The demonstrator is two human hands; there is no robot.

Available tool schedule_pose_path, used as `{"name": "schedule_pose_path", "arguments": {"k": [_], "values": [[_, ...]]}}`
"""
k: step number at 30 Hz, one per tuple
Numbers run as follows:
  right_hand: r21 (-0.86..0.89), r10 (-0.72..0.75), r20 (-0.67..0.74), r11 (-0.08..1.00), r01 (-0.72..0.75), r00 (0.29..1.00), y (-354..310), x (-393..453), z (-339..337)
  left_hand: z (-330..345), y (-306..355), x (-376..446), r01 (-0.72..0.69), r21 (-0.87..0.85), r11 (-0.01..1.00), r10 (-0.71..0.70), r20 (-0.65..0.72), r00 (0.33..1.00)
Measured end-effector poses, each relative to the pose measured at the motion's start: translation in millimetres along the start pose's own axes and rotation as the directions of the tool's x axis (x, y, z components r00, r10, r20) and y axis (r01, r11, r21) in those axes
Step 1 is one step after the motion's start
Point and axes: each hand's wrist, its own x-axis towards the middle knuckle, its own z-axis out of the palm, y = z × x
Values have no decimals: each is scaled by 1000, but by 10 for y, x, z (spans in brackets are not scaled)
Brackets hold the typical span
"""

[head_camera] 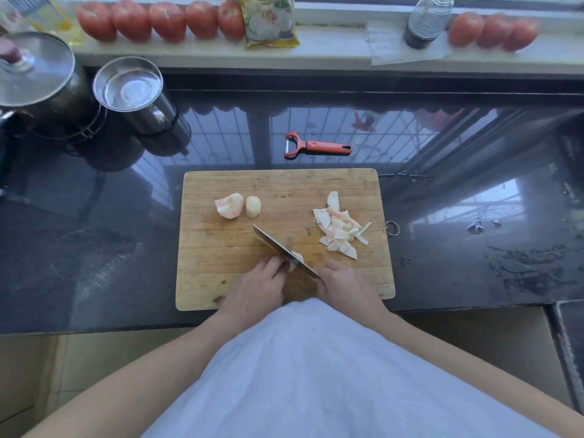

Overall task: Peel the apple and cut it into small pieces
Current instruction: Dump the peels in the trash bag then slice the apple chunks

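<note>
Dark shiny counter (94,254) holds a wooden cutting board (221,248) in front of you. Your right hand (344,281) grips the knife (278,245) handle with curled fingers. Your left hand (259,286) presses its curled fingers on an apple piece (297,258) under the blade. 2 peeled apple chunks (238,205) sit at the board's far left, and small cut pieces (339,227) lie piled on the right. A red peeler (316,146) rests beyond the board.

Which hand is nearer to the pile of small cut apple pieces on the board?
The right hand, gripping the knife, is just below and slightly left of the pile of cut pieces. The left hand lies farther left, across the blade from the pile.
</note>
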Motion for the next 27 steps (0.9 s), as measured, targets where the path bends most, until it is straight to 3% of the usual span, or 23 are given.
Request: {"name": "schedule_pose_path", "arguments": {"k": [5,9,15,25,27], "values": [[125,11,-99,992,1,995,45,-155,-98,6,-1,-58,0,12,1000,0,29,1000],[118,-24,-127,992,39,992,102,-325,-181,45,-3,-37,-45,79,996,40,68,997],[101,-57,-108,993,68,993,161,-352,-178,81,-61,-10,-49,21,999,46,122,991],[-27,38,91,999,-36,995,62,-101,-108,77,-94,35,-74,17,997,72,103,992],[35,33,82,999,-36,996,-31,12,-121,68,-74,16,-61,11,998,59,95,994]]}}
